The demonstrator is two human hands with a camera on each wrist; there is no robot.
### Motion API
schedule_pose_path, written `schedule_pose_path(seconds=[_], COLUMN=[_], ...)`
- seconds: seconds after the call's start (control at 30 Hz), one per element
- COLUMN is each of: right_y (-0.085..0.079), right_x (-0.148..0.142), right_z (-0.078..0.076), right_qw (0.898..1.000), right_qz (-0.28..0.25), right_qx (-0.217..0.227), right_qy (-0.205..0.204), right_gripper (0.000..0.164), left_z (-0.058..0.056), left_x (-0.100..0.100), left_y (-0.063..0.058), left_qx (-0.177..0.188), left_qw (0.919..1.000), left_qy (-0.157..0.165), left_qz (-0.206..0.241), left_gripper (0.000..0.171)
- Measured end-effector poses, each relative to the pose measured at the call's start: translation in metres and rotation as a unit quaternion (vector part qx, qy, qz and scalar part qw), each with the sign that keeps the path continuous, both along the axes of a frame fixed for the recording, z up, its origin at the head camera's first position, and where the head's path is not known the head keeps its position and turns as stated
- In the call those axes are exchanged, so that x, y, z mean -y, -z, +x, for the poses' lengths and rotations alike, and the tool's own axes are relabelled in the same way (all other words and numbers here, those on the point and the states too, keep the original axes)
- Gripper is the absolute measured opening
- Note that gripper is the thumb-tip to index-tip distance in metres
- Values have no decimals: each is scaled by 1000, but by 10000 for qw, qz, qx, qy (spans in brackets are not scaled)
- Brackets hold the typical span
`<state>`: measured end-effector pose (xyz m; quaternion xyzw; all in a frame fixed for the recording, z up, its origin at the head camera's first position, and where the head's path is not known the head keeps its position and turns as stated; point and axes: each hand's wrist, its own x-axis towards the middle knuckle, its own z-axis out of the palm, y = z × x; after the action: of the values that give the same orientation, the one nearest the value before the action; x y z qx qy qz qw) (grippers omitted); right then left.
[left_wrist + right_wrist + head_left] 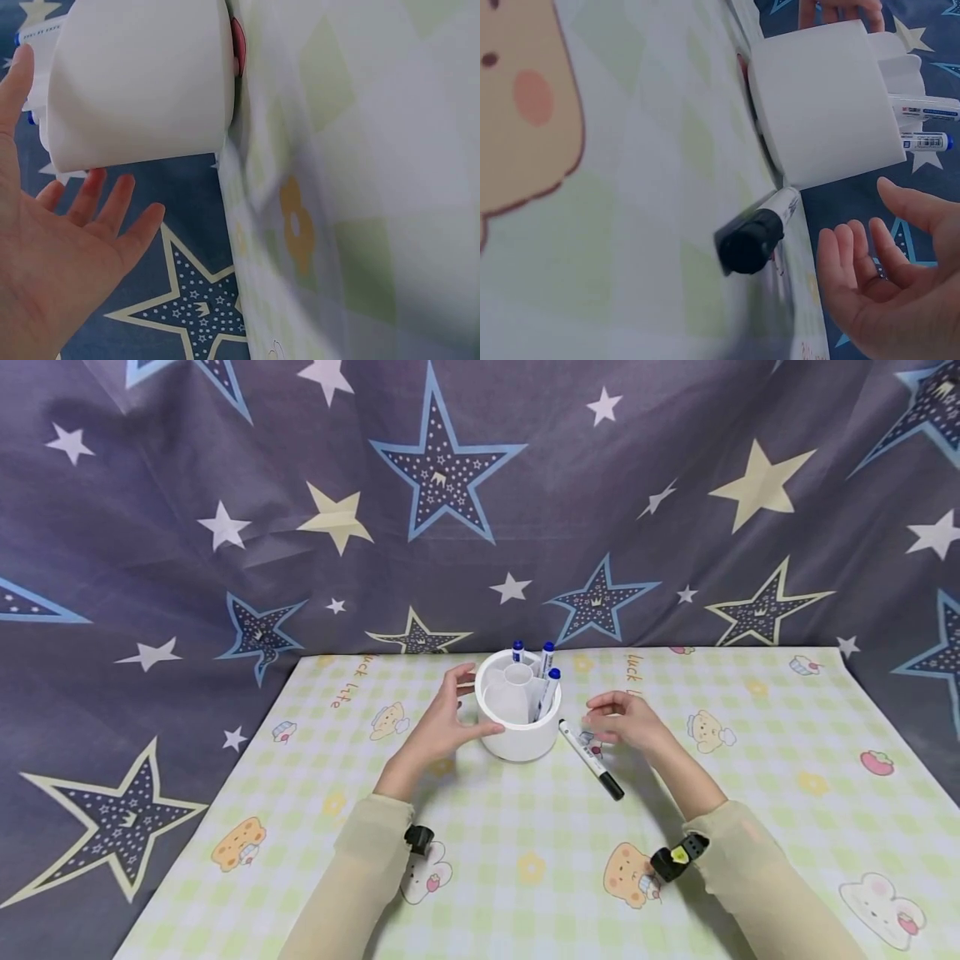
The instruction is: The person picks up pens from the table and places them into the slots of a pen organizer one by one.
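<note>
A round white pen holder [517, 739] with inner compartments stands on the table, three blue-capped markers [551, 689] upright in its right and back part. My left hand [444, 720] is at its left side, thumb near the front rim and the other fingers spread behind; in the left wrist view the fingertips are right at its wall. A black-and-white marker [588, 757] lies slantwise on the cloth just right of the holder, its black cap toward me. Right of that marker, my right hand [624, 720] hovers with loosely bent fingers and nothing between them.
The table [480, 860] has a green-and-white checked cloth printed with cartoon animals and flowers. Behind it hangs a dark curtain [480, 577] with stars, close to the holder. Each wrist wears a small black camera, such as the right one [675, 857].
</note>
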<state>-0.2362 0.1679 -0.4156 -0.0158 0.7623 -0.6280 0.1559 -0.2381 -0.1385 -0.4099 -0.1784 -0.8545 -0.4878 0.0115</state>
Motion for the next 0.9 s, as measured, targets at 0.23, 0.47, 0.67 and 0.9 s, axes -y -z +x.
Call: schedule_pose_path(seconds=[0.23,0.47,0.67,0.9], right_y=[6,11,16,16], right_x=[0,1,2,4], right_z=[-1,-2,-4,-4], right_qw=[9996,9982,9957,9927], right_qz=[99,360,723,1058], right_qx=[159,381,433,400], right_qy=[-204,-290,-378,-428], right_gripper=[48,47,45,44], left_z=[2,1,0,0], left_x=[1,-3,-8,-10], left_y=[-1,1,3,4], left_qx=[46,116,88,-163], left_qw=[9994,9995,9994,9989], left_qy=[-211,-138,-218,-295], left_qz=[-282,-268,-243,-323], left_gripper=[104,107,108,107])
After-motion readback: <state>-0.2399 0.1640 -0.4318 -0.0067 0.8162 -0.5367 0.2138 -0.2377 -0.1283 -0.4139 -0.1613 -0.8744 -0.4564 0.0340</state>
